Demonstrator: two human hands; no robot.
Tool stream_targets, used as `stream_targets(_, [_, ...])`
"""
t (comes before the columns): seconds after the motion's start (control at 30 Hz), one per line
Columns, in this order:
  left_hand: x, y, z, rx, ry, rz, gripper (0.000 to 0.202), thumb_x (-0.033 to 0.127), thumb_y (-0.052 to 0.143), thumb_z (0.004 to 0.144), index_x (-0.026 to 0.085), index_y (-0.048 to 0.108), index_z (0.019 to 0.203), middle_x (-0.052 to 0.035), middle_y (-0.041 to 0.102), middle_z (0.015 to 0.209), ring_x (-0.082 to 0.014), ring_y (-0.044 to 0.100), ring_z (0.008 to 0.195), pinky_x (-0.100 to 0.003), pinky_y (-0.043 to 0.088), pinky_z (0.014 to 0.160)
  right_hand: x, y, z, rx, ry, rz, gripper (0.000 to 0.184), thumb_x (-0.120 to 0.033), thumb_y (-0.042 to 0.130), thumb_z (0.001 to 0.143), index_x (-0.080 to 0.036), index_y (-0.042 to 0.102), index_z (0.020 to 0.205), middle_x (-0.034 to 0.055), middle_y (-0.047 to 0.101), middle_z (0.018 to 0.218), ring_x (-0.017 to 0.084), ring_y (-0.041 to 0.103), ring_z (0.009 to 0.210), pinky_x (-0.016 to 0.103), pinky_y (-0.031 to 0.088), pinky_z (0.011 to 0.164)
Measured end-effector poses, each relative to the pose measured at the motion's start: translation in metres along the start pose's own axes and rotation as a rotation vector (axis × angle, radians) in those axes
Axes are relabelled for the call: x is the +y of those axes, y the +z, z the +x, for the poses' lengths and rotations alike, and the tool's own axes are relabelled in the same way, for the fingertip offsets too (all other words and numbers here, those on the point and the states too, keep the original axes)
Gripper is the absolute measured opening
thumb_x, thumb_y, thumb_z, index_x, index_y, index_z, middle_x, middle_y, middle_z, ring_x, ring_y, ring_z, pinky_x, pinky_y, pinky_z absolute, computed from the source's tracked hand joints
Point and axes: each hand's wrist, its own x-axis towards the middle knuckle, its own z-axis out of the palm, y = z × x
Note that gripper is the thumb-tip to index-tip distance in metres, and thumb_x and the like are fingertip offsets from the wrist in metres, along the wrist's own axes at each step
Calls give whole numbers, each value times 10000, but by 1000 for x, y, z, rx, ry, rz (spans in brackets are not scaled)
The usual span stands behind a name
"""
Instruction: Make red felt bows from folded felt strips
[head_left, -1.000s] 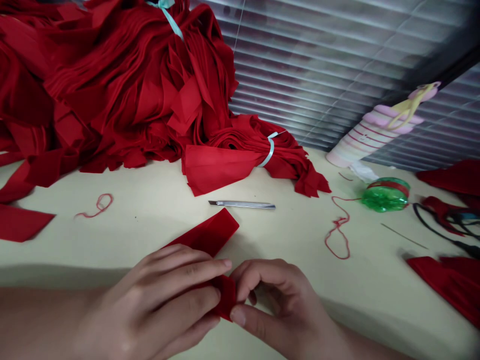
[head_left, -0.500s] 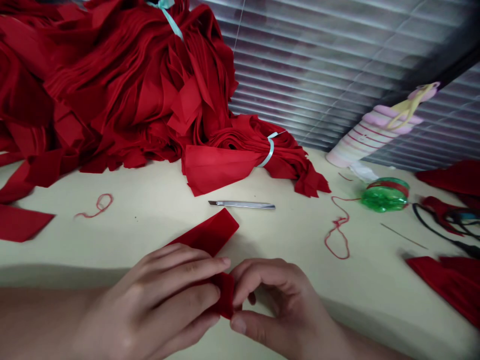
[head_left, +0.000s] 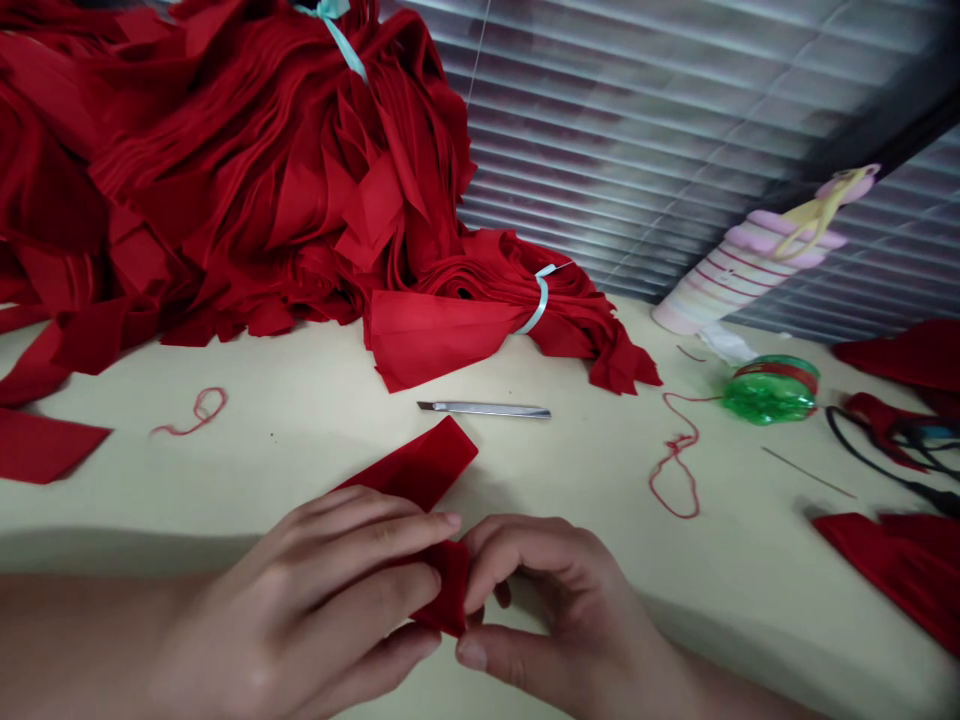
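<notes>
A folded strip of red fabric [head_left: 420,466] lies in front of me, its far end slanting up to the right on the table. My left hand [head_left: 330,600] lies across the strip, fingers closed over it, and hides its middle. At the strip's near right end, my right hand [head_left: 544,610] pinches the edge between thumb and bent fingers. Just beyond the strip rests a slim silver cutter [head_left: 491,409], touched by neither hand.
A large heap of red fabric strips [head_left: 262,170] fills the back left, with a tied bundle [head_left: 480,310] beside it. To the right are a green spool [head_left: 772,390], loose red thread [head_left: 675,445], a striped pink-and-white container [head_left: 731,275], black-handled scissors [head_left: 892,430] and more red cloth [head_left: 892,560]. Blinds [head_left: 600,130] stand behind.
My right thumb has shifted very slightly left and down at the strip's edge. The left hand and everything on the table look unmoved.
</notes>
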Motion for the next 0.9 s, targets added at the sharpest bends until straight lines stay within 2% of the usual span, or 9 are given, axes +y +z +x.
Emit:
stream_targets(0.5, [-1,0,2,-12,4,6,102,232,502,932,178,587,946,-25,713,1034,-133,670,946,-231,554,863,-1,-1,0,-7,-9,-34,109,-232,744,732,-185,646,726,12,663,702,112,557,626,243,436,571])
stream_targets(0.8, [-2,1,-1,-8,-2,-9,90,217,534,905,173,605,940,-30,705,1063,-156,668,956,-258,561,870,-1,-1,0,8,-37,-54,81,-170,691,763,-185,618,731,5,649,690,103,536,613,229,428,560])
stream_targets(0.9, [-2,1,0,0,-3,-16,101,221,527,910,174,608,946,-25,708,1049,-145,668,944,-245,558,871,-2,-1,0,31,8,-58,70,-181,675,773,-190,608,753,-5,631,662,98,524,591,217,418,538])
